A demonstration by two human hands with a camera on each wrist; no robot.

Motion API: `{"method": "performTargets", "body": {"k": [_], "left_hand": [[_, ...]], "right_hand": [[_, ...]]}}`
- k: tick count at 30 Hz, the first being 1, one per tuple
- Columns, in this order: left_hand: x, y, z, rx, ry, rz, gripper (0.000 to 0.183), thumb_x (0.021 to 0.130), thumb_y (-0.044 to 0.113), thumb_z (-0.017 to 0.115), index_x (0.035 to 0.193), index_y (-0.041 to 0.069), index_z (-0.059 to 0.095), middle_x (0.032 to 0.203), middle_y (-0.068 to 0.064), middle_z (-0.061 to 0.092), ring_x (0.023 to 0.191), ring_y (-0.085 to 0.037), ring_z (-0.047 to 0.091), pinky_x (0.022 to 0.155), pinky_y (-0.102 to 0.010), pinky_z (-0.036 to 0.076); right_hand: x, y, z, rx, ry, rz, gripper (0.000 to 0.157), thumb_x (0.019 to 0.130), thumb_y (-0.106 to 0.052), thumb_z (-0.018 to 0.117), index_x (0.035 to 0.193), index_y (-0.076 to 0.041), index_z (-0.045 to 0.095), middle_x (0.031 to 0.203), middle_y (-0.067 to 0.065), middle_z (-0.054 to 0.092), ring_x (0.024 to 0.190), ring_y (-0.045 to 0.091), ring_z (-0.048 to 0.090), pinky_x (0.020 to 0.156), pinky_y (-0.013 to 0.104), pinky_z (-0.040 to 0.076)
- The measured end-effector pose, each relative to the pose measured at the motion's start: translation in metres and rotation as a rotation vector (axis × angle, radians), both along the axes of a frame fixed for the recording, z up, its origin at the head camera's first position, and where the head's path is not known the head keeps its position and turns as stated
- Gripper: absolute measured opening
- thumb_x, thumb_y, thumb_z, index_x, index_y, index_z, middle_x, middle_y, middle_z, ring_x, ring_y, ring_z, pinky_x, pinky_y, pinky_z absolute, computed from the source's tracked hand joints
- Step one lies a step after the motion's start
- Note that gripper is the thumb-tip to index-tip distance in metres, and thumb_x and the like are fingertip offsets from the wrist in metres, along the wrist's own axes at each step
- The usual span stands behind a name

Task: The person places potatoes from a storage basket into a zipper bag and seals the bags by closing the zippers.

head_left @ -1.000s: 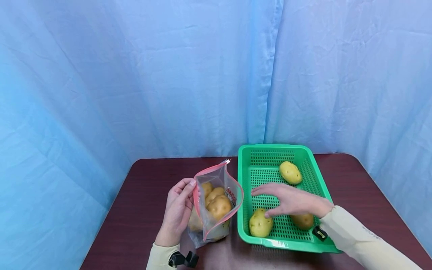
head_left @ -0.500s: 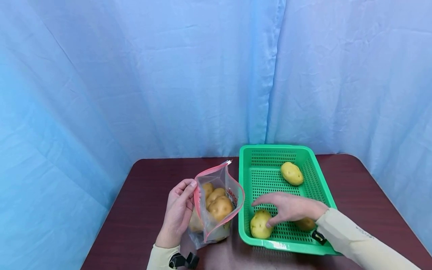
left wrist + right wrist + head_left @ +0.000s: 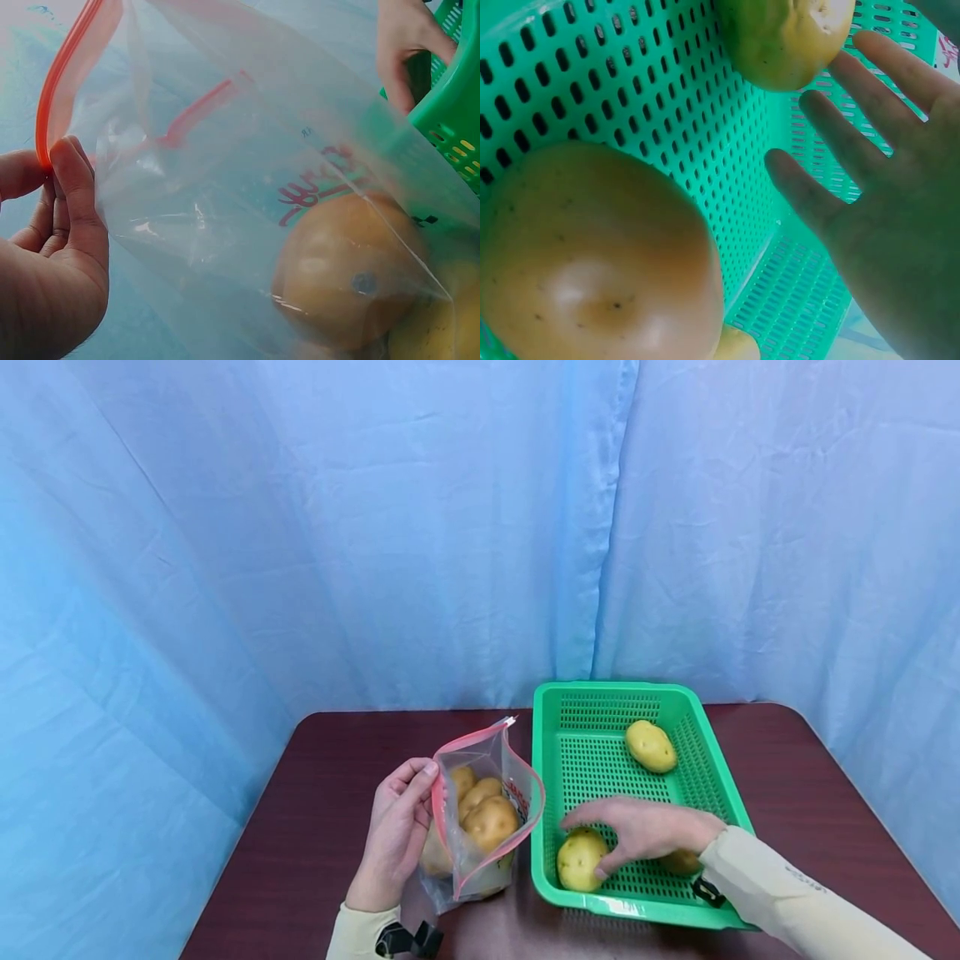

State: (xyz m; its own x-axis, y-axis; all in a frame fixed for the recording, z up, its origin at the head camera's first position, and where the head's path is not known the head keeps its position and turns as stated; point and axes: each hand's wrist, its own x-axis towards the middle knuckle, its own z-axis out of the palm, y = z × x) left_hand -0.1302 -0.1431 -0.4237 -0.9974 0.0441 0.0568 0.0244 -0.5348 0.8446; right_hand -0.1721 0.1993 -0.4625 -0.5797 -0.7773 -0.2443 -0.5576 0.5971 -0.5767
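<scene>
My left hand (image 3: 399, 831) pinches the pink zip edge of a clear zip bag (image 3: 439, 810) between thumb and fingers, and its mouth gapes. Several potatoes (image 3: 489, 823) sit inside; one brown potato (image 3: 349, 274) shows through the plastic in the left wrist view. My right hand (image 3: 648, 828) reaches into a green basket (image 3: 630, 907), over a yellow-green potato (image 3: 582, 860) in the near left corner. The thumb overlaps that potato's right side in the head view. In the right wrist view the fingers are spread and nearly straight, tips close beside the potato (image 3: 787, 41).
A yellow potato (image 3: 651, 747) lies toward the basket's far right. Another brown potato (image 3: 600, 255) lies beneath my right wrist, mostly hidden in the head view. The basket stands right of the bag on a dark red table (image 3: 330, 793), with blue curtains (image 3: 375, 527) behind.
My right hand has lowered toward the near-left potato, its thumb and fingers coming around it. The left hand and bag keep their place.
</scene>
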Motion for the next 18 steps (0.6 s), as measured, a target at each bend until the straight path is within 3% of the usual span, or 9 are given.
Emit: {"method": "performTargets", "body": {"k": [9,18], "left_hand": [[-0.0011,-0.0013,0.0002,-0.006,0.001,-0.005,0.013,0.103,0.005,0.061,0.093,0.008,0.068,0.077,-0.001,0.065,0.068,-0.007,0.063,0.061,-0.019,0.053],[-0.0003,-0.0023,-0.0003,-0.004,-0.008,0.003,0.015,0.104,0.004,0.059,0.093,0.008,0.068,0.077,-0.001,0.065,0.068,-0.007,0.063,0.061,-0.019,0.053]], "right_hand": [[-0.0014,-0.0003,-0.0039,0.008,-0.027,0.018,0.069,0.085,-0.044,0.084,0.145,-0.02,0.059,0.149,-0.004,0.054,0.14,0.025,0.049,0.112,0.047,0.043],[-0.0018,-0.0037,-0.0077,0.069,-0.003,0.058,0.067,0.084,-0.031,0.087,0.144,-0.023,0.059,0.149,-0.004,0.054,0.138,0.022,0.051,0.109,0.043,0.046]]}}
